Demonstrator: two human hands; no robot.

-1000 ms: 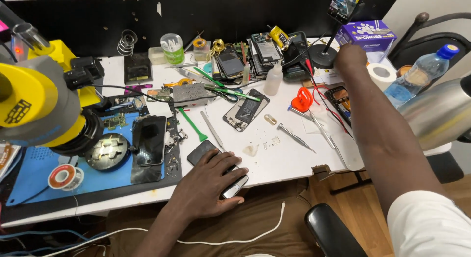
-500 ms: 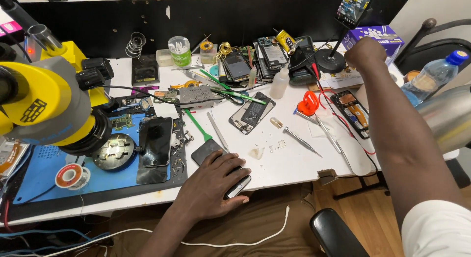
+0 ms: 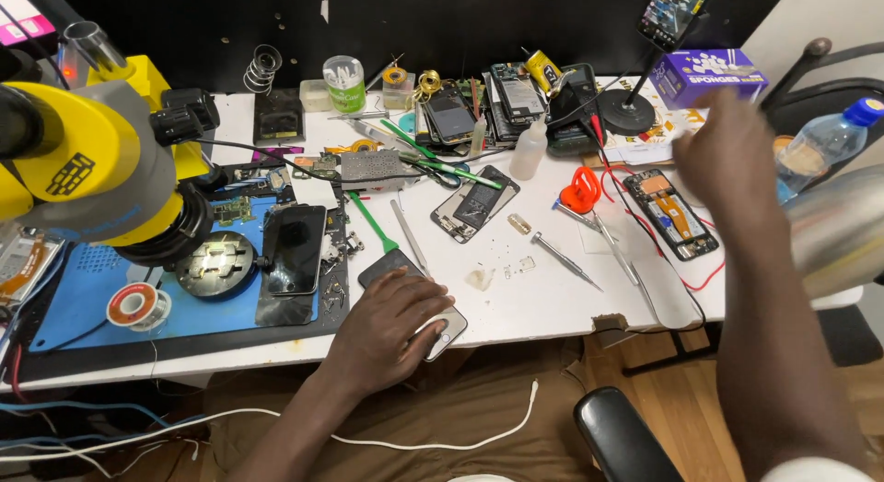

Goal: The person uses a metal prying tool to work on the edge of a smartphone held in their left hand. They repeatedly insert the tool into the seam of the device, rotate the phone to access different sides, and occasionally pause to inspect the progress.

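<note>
Head view: at the near edge of a white, scuffed bench [image 3: 543, 307], the left hand [image 3: 391, 330] lies palm down on a flat dark phone [image 3: 440, 327], fingers spread and pressing its glass face; the grip is flat on top, not wrapped around it. The phone sits at the bench's front lip, one rounded corner jutting out past the fingertips. A white cable [image 3: 442, 441] snakes across the lap below.

Just left of the hand, a blue rubber work mat [image 3: 83, 307] carries a second phone [image 3: 295, 249] lying face up, glossy and black, a round metal disc [image 3: 215, 266] and a small reel of red tape [image 3: 135, 306]. A bulky yellow and grey microscope [image 3: 92, 169] looms over the mat.

Beyond the hand lie a green plastic pry tool [image 3: 371, 221], slim steel tweezers [image 3: 409, 235], a small screwdriver [image 3: 564, 259] and an opened phone [image 3: 477, 203] with its insides bared.

The right hand [image 3: 732, 155] hangs raised over the bench's right side, blurred; whether its grip is apart or closed cannot be told, and it appears to hold nothing. Beneath it lies another opened phone [image 3: 670, 213] ringed by red wires. Farther back stand a white squeeze bottle [image 3: 530, 149], a clear tub with a green label [image 3: 344, 82] and a purple cardboard box [image 3: 707, 75].
</note>
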